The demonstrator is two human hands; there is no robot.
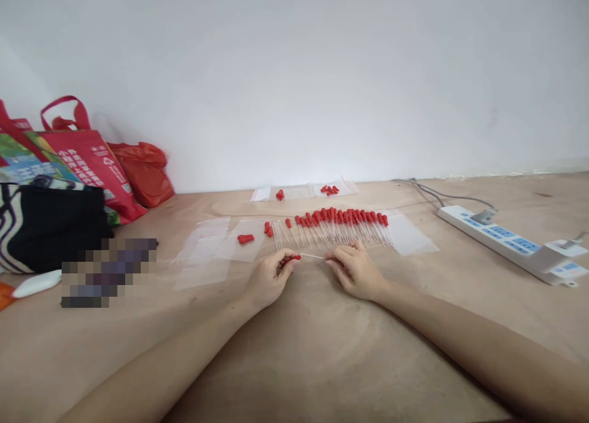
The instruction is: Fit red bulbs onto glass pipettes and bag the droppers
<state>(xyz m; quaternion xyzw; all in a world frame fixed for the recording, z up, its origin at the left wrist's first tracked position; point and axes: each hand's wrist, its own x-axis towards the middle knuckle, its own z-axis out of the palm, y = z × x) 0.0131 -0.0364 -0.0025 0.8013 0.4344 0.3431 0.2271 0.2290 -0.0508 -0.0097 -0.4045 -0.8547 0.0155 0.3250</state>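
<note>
My left hand (271,277) pinches a red rubber dropper bulb (292,259) between thumb and fingers. A thin clear glass dropper tube (313,256) runs from the bulb across to my right hand (353,270), whose fingers are closed on its other end. Whether the tube sits inside the bulb or only touches it, I cannot tell. Just beyond my hands lies a row of glass droppers with red bulbs (340,217), side by side with their tips toward me. To the left of the row, loose red bulbs (245,239) rest on a clear plastic bag.
Clear plastic bags (202,251) lie left of the row, another bag (414,236) at its right end. Farther back, a bag (299,192) holds tubes and bulbs. A white power strip (497,236) with grey cables stands right; shopping bags (92,165) and a black cloth bag (50,221) crowd the left.
</note>
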